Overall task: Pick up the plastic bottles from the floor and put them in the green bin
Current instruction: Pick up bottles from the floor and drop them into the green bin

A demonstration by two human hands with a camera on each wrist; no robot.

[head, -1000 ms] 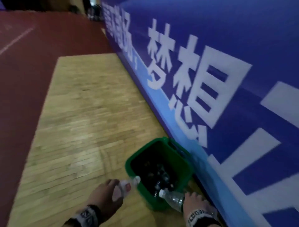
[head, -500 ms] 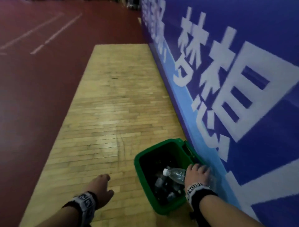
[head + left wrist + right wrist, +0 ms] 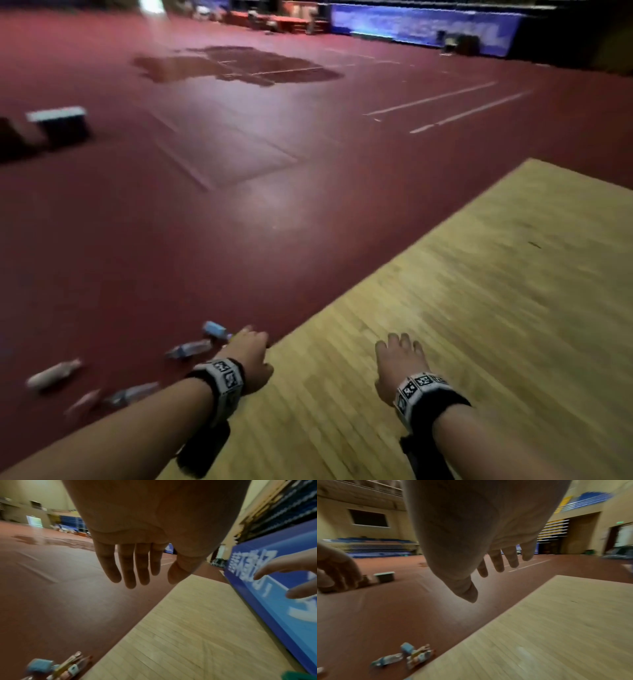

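Several plastic bottles lie blurred on the red floor at lower left in the head view: a blue-labelled one point(image 3: 215, 329), a clear one point(image 3: 190, 349), a pale one point(image 3: 53, 375) and another point(image 3: 132, 394). My left hand point(image 3: 251, 342) reaches over the edge of the wood floor beside the nearest bottles, fingers straight and empty point(image 3: 133, 577). My right hand point(image 3: 399, 346) hovers over the wood, spread and empty point(image 3: 488, 574). The bottles point(image 3: 388, 660) also show low in the right wrist view. Only a green sliver of the bin point(image 3: 298, 675) shows, in the left wrist view.
A wood floor patch point(image 3: 462, 325) meets the red sports floor point(image 3: 171, 222) along a diagonal edge. The blue banner wall point(image 3: 274, 595) runs along the right. A low dark box point(image 3: 58, 125) stands far left. A dark wet-looking patch point(image 3: 233, 66) lies far off.
The view has swung left, away from the bin and banner, to the bottles on the red floor. My right hand no longer holds its bottle. Both hands now reach out empty.
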